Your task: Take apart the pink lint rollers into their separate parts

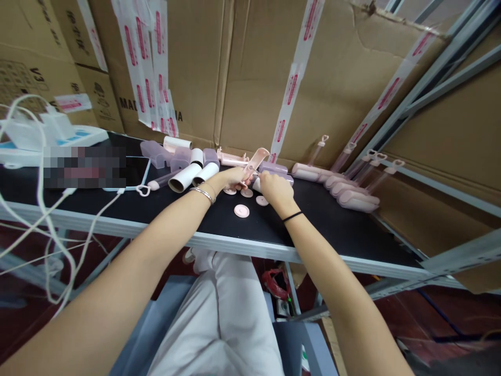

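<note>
My left hand (234,177) is closed round a pink plastic handle piece (256,158) that sticks up and to the right from its fingers. My right hand (275,189) is curled, fingers closed on a small part at the base of that piece; I cannot make out what it is. Both hands meet over the black table top (321,224). Three pink round caps (241,210) lie on the table just in front of the hands. White paper rolls (187,176) lie left of my left hand.
Finished pink rollers with clear handles (354,197) lie in a row at the right. Translucent purple covers (156,152) sit at the back left. A phone and white cables (50,219) lie at the left. Cardboard boxes (250,78) wall the back; metal shelf rails (442,78) run along the right.
</note>
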### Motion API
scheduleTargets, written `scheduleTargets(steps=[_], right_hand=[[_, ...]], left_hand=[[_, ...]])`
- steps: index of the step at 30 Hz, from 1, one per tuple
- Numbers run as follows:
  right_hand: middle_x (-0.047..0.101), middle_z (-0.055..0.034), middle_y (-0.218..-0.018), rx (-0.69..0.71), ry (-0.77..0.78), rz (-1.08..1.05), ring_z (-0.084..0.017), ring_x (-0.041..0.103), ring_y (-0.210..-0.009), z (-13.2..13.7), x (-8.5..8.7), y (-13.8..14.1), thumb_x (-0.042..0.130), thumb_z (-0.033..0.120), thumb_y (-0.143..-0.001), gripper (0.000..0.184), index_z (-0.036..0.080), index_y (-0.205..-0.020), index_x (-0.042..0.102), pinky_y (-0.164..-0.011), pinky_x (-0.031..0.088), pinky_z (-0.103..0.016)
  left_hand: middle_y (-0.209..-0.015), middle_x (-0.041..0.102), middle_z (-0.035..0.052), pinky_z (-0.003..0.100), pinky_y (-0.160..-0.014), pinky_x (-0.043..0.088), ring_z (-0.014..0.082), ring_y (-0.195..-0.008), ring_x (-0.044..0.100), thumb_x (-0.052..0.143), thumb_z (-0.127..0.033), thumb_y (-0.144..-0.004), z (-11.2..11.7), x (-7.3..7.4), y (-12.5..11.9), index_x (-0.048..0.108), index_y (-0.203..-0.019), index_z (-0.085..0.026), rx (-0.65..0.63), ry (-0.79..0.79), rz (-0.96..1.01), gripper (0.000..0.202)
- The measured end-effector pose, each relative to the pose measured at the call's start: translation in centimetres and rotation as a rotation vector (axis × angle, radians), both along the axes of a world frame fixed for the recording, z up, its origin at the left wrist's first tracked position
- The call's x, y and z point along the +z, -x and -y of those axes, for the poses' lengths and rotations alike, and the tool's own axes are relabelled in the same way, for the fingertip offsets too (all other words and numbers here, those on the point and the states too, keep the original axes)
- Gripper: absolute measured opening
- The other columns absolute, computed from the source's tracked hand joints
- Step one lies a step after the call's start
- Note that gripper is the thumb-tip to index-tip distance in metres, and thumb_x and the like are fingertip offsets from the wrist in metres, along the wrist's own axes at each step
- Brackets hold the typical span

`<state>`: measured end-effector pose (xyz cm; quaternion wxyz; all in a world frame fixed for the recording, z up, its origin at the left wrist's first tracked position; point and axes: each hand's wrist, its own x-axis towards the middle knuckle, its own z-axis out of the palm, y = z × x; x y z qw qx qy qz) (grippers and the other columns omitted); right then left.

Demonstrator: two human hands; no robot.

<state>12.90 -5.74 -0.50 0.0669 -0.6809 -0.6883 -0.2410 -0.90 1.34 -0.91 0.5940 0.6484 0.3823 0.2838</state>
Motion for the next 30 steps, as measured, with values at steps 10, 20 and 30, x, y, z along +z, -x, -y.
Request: scheduleTargets(steps=[10,20,30], right_hand=[[0.063,-0.0143,-0.098,0.003,0.014,-0.026,-0.022,0.064,-0.088,0.5,0.3,-0.3,0.029,0.024,-0.091,0.030,0.013,-0.105,0.053,-0.072,0.045,-0.028],[0.064,-0.0151,-0.096,-0.017,0.036,0.014,-0.023,0.064,-0.088,1.5,0.7,-0.4,0.026,0.028,-0.093,0.032,0.013,-0.107,0.051,-0.072,0.046,-0.030],[0.066,-0.0163,-0.087,-0.017,-0.024,-0.011,-0.024,0.066,-0.081,2.4,0.1,1.4,0.032,0.021,-0.090,0.027,0.011,-0.096,0.056,-0.067,0.049,-0.030]], left_hand=[[-0.050,0.049,-0.0021,0.015,-0.031,0.019,0.0048,-0.033,0.043,0.047,-0.022,-0.086,-0.2,0.0,0.8,0.050,-0.071,-0.014,0.083,-0.082,-0.141,0.017],[-0.059,0.059,0.0020,0.017,-0.035,0.026,0.0062,-0.038,0.049,0.046,-0.035,-0.088,-0.6,-0.7,0.3,0.050,-0.072,-0.014,0.130,-0.092,-0.107,0.026],[-0.051,0.051,0.0003,0.019,-0.037,0.028,0.0074,-0.036,0.044,0.036,-0.042,-0.091,-0.4,-1.4,-0.8,0.053,-0.073,-0.012,0.285,-0.185,-0.189,0.039]])
